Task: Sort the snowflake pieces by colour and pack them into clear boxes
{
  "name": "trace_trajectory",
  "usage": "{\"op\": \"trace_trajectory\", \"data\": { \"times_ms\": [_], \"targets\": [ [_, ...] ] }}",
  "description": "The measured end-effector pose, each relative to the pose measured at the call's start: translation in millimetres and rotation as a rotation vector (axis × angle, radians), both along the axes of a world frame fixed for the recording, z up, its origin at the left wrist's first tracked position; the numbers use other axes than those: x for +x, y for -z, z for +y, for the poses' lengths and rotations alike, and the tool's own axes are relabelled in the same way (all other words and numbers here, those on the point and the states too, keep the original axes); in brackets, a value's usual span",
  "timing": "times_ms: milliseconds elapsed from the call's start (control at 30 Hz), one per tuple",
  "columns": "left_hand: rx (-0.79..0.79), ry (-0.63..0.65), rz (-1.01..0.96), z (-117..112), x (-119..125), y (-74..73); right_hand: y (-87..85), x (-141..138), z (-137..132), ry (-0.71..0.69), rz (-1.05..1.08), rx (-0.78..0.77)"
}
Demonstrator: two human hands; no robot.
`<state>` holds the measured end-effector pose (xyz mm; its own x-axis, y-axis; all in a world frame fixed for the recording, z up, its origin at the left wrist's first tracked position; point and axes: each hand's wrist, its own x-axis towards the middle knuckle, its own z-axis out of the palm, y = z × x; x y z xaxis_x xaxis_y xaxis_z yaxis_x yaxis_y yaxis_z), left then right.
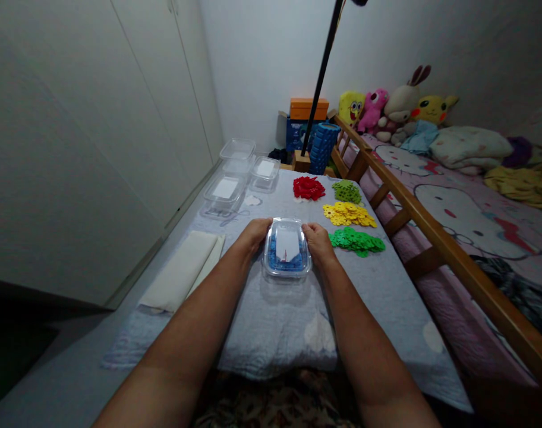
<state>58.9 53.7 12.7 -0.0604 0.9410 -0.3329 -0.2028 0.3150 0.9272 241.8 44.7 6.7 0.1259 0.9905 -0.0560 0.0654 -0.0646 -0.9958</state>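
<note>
Between my two hands is a clear plastic container (298, 261) with its lid on, blue pieces inside and a white label on top. My left hand (255, 233) grips its far left side, and my right hand (319, 241) grips the far right side. Both hands have their fingers closed around the rim, partly hidden behind it. To the right of my right hand lies a pile of green pieces (356, 240). Beyond that are piles of yellow flower-shaped pieces (349, 214), red pieces (308, 188) and light green pieces (346, 191).
Several clear containers stand at the back left, including a labelled one (224, 189) and a smaller one (265, 172). A folded cream cloth (182, 270) lies on the left of the cloth-covered table (275, 333). A wooden bed rail (413, 226) borders the right; a black pole (323, 71) rises behind.
</note>
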Motion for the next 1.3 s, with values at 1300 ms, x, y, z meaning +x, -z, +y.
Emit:
{"op": "trace_trajectory", "data": {
  "times_ms": [1300],
  "targets": [
    [-0.100,0.164,-0.070,-91.0,36.1,-31.9,-20.1,79.6,-79.1,0.048,-0.021,-0.069]
  ]
}}
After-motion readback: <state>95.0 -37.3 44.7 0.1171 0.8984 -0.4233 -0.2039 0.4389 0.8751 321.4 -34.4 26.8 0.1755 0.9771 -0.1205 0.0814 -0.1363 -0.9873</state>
